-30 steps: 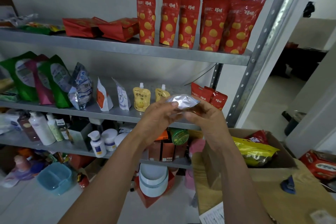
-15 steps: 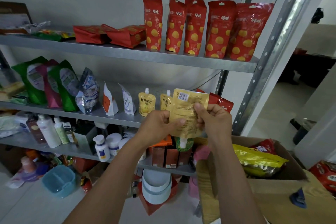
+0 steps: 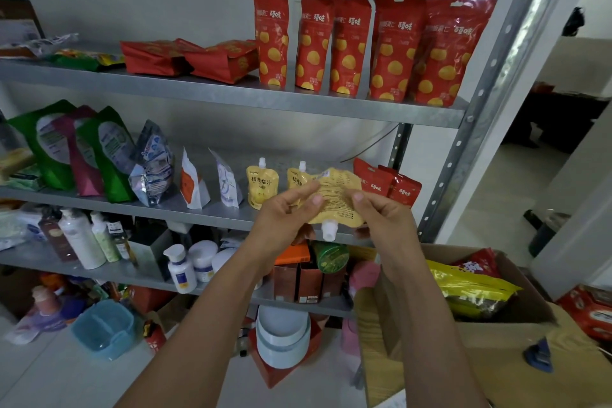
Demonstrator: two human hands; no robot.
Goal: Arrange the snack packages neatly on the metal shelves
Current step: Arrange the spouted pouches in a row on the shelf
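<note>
On your middle shelf [image 3: 215,214], from the left: two green pouches [image 3: 49,146] with one magenta pouch [image 3: 82,156] between them, one silvery blue bag [image 3: 152,166], two white pouches [image 3: 192,182], then two yellow spout pouches [image 3: 262,187] standing upright. Above, the top shelf [image 3: 231,94] carries two red bags [image 3: 185,58] lying flat and five tall red pouches [image 3: 347,43] standing in a row (yellow dots on each).

Your left hand [image 3: 284,212] pinches the left edge of a third yellow pouch [image 3: 337,199], thumb on its printed back, and your right hand [image 3: 381,219] pinches the right edge likewise. It hangs upside down, white cap pointing at the floor, in the air just in front of the middle shelf.

Behind your right hand I count two small red packets [image 3: 372,184], though your fingers may cover part of that corner. At lower right an open cardboard box [image 3: 496,325] holds a yellow bag among others.

The shelving is bare grey metal on a perforated post [image 3: 480,93], against a white wall, and the floor [image 3: 49,374] is pale.
</note>
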